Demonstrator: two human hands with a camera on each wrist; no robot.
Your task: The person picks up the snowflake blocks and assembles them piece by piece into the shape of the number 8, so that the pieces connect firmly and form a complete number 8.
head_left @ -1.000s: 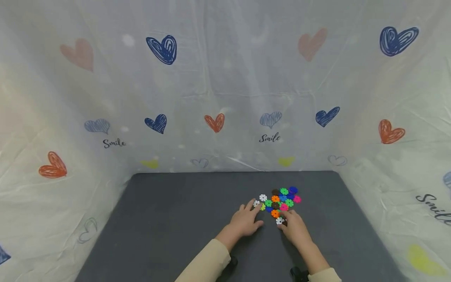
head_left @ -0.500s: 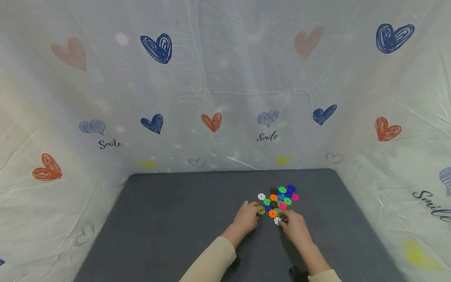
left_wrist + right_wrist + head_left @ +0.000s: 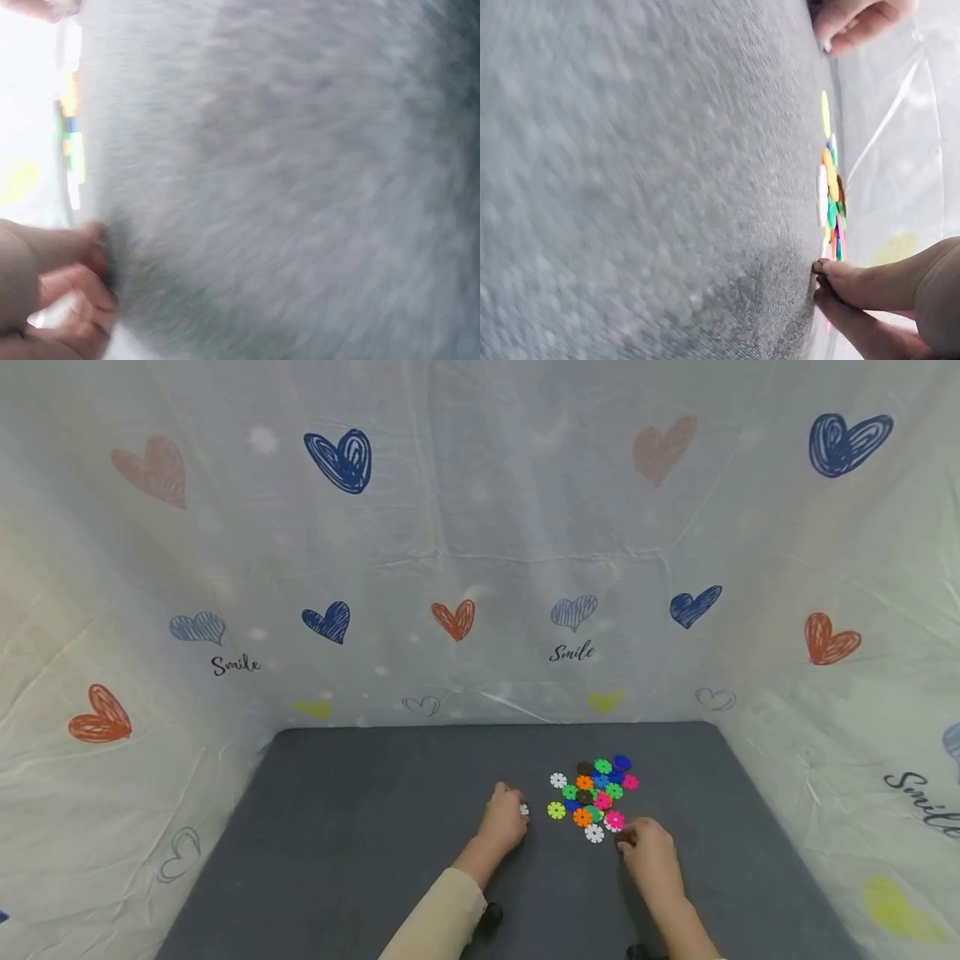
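Near the middle of the table, my left hand [image 3: 501,822] pinches a white snowflake disc [image 3: 524,810], a notched plastic piece mostly covered by the fingers. My right hand [image 3: 652,857] holds a small dark brown disc [image 3: 821,266] between thumb and finger, at the front right of a pile of coloured discs [image 3: 584,797]. Close to its fingertips lie a pink disc [image 3: 615,820] and a white disc [image 3: 595,833]. A yellow-green disc [image 3: 556,810] lies between the pile and my left hand. The left wrist view is blurred and overexposed.
The dark grey table [image 3: 360,827] ends at a pale curtain [image 3: 480,527] printed with hearts, which also runs along both sides. Another white disc [image 3: 558,781] lies at the pile's left edge. Blue and green discs sit toward its back.
My left hand has drawn left, away from the pile, with a white disc; the yellow-green disc lies uncovered. My right hand has shifted right, and the pink disc now shows beside it.
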